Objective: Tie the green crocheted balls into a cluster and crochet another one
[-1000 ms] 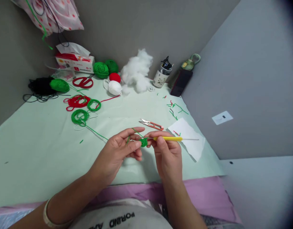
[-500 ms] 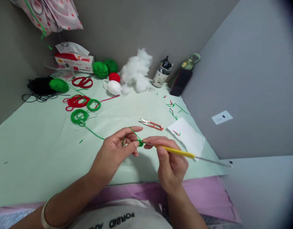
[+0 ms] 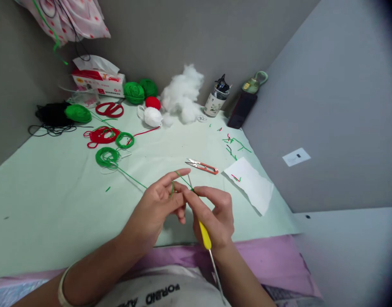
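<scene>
My left hand (image 3: pixel 157 204) is closed in a pinch on a strand of green yarn (image 3: pixel 132 179), which is looped over its forefinger and runs left to a green coil (image 3: pixel 106 157). My right hand (image 3: pixel 215 215) grips a crochet hook with a yellow handle (image 3: pixel 205 234). Its metal tip points up and away between the two hands, and the handle points back toward my body. The small green crocheted piece is hidden behind my fingers.
Orange thread snips (image 3: pixel 202 166) and a white paper sheet (image 3: pixel 250 183) lie just beyond my hands on the pale green table (image 3: pixel 55 200). Farther back are yarn coils, green yarn balls (image 3: pixel 134 92), red scissors (image 3: pixel 109 109), white stuffing (image 3: pixel 182 96), a tissue box (image 3: pixel 98 81) and a cup (image 3: pixel 215 102).
My right hand has swung the hook round: the handle pointed right, now it points back toward me with the tip up. The left hand stays pinched on the yarn.
</scene>
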The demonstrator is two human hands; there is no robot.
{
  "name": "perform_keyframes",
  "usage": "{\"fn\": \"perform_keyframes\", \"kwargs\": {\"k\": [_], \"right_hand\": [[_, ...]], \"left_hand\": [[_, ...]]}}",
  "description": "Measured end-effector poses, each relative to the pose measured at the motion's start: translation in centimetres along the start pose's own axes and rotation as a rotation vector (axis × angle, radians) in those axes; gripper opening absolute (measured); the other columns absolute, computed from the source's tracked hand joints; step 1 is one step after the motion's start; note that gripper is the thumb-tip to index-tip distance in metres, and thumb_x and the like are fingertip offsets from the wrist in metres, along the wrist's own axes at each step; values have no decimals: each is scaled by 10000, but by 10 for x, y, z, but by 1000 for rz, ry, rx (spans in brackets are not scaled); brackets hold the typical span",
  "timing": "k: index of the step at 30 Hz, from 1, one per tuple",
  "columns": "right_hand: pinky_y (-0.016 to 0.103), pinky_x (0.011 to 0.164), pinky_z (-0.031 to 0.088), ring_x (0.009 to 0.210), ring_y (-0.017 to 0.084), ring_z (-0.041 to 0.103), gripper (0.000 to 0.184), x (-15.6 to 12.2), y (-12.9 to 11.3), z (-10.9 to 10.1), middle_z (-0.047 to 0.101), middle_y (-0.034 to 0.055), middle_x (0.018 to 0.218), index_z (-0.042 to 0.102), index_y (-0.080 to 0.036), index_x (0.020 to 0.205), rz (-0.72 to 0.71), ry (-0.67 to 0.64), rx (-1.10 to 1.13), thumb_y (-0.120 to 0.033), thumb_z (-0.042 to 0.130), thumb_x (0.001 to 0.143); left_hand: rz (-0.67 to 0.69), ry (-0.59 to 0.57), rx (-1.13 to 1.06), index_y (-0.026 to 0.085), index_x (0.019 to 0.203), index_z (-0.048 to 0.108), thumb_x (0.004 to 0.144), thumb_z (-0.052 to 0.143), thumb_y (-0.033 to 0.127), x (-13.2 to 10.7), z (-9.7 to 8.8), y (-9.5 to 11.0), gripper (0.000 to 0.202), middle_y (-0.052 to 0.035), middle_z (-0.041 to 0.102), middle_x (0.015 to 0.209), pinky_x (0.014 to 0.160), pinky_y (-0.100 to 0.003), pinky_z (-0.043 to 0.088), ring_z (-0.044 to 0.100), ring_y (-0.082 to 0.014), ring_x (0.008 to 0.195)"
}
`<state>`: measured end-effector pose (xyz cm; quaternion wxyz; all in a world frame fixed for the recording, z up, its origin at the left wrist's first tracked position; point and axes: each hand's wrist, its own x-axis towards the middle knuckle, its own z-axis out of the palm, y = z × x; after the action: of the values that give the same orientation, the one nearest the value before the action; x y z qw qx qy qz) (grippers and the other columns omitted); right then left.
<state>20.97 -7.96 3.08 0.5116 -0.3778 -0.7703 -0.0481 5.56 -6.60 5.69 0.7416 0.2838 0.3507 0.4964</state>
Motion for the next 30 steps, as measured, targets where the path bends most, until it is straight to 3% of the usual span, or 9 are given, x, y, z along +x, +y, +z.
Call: {"fn": "perform_keyframes", "kwargs": {"k": [2, 4, 7, 11, 17, 20, 23, 27, 30], "right_hand": [[350, 796, 603, 998, 208, 706, 342, 2, 2, -1, 735, 79, 1092, 721, -265, 1233, 125, 5, 164, -84, 572, 985], [339, 750, 587, 875, 178, 693, 291, 8, 3, -2, 735, 54, 994, 740, -255, 1151, 325, 51, 404, -98, 541, 1008], [321, 684, 567, 763, 154, 664, 234, 18, 3, -1, 724, 33, 911, 760, -249, 1039, 506, 100, 695, -159, 544, 1030], [323, 729, 594, 925, 188, 714, 239, 20, -1, 4, 771, 45, 997, 770, -264, 1070, 477, 38, 630, -146, 569, 1018], [365, 849, 610, 1043, 215, 712, 412, 8, 2, 2, 730, 84, 1162, 727, -276, 1277, 160, -28, 219, -48, 620, 952], [353, 775, 604, 890, 190, 705, 295, 11, 7, -2, 736, 56, 999, 756, -266, 1157, 330, 41, 363, -96, 583, 991], [328, 677, 576, 723, 157, 653, 205, 16, 9, -1, 707, 32, 874, 766, -250, 1017, 547, 115, 637, -199, 568, 1027], [324, 768, 585, 885, 178, 697, 175, 17, 7, 4, 756, 43, 945, 791, -250, 1015, 545, 47, 697, -197, 625, 1000], [301, 746, 594, 828, 155, 702, 175, 15, 8, 5, 772, 43, 970, 791, -248, 1021, 618, 63, 750, -220, 619, 1008]], "left_hand": [[-109, -37, -84, 180, 1231, 738, 805, 858, 257, 2, -3, 4, 449, 83, 518, 622, 429, -131, 396, 420, -22, 459], [-116, -20, -109, 157, 1204, 748, 820, 846, 229, 4, -6, 8, 403, 97, 460, 603, 411, -114, 343, 348, -3, 443], [-62, -26, -71, 184, 1194, 756, 820, 844, 216, 3, -7, 12, 385, 80, 530, 688, 399, -126, 319, 342, 14, 428], [-18, -48, 13, 221, 1196, 761, 825, 845, 245, 2, -4, 7, 381, 66, 587, 705, 433, -147, 377, 454, -11, 445], [-82, -45, -71, 206, 1226, 764, 840, 829, 228, 7, -4, 1, 392, 67, 550, 638, 476, -144, 414, 470, -29, 487], [-135, -29, -134, 162, 1137, 799, 842, 818, 195, 10, -8, 4, 297, 65, 515, 615, 463, -124, 395, 439, -24, 500], [-72, -4, -113, 170, 1113, 800, 844, 810, 181, 9, -7, 6, 269, 62, 552, 645, 480, -128, 425, 482, -24, 505], [-28, -40, -13, 219, 1213, 755, 832, 836, 222, 5, -3, 4, 389, 47, 653, 707, 589, -183, 523, 627, -76, 574], [-60, -51, -18, 218, 1205, 750, 837, 836, 243, 4, -2, 3, 379, 23, 695, 760, 636, -200, 541, 660, -96, 642]]}}
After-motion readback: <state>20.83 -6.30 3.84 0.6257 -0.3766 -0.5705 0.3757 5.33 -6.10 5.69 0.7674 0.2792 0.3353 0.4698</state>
